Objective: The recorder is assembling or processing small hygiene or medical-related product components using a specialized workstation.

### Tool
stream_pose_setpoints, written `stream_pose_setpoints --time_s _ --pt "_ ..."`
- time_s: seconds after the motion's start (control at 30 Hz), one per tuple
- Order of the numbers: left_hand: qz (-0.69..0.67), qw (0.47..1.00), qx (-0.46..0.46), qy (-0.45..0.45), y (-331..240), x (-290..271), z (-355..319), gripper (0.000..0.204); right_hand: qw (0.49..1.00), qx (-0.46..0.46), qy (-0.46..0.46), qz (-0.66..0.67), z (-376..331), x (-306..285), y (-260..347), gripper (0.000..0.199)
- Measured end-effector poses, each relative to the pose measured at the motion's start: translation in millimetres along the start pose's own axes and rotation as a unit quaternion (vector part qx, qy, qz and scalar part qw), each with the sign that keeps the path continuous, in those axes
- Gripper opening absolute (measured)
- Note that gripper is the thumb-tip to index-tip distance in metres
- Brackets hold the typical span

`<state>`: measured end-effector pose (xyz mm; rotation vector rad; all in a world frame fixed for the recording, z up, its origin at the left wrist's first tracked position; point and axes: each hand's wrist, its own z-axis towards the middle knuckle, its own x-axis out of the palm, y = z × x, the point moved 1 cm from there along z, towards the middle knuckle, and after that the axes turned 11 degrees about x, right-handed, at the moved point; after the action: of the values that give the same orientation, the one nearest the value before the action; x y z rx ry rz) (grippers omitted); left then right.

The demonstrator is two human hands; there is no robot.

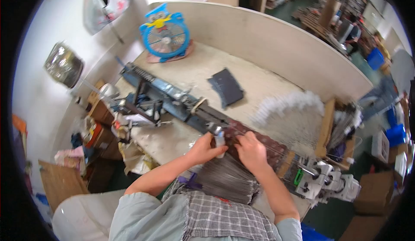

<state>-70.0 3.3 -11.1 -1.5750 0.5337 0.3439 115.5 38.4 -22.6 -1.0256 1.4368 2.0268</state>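
Observation:
My left hand (208,149) is closed around a small white piece (220,145), with thumb and fingers on either side of it. To its right, my right hand (252,151) has its fingers bent together over the brown strip (268,143) of a long dark machine (173,95). Whatever lies between those fingers is hidden. A small metal part (215,129) sits on the machine just beyond my left hand. Below both hands, a bundle of thin grey strands (222,178) hangs toward my lap over a checked apron (225,217).
A blue cartoon-shaped fan (166,40) stands at the back left. A dark flat piece (228,87) lies mid-table. White strands (292,113) are piled at the right, beside a cardboard box (325,128). A white mechanism (326,181) sits at the machine's right end. A low partition (268,37) edges the table.

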Motion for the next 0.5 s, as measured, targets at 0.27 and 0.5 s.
stream_pose_setpoints --time_s 0.27,0.5 --pt "-0.501 0.786 -0.180 -0.314 115.3 -88.6 -60.1 0.030 0.997 0.005 0.063 -0.036 -3.1 -13.2 3.9 0.016" --pt "-0.556 0.739 -0.173 -0.338 135.9 -101.3 -56.8 0.021 0.993 0.006 0.102 -0.060 -5.5 -19.0 17.4 0.017"
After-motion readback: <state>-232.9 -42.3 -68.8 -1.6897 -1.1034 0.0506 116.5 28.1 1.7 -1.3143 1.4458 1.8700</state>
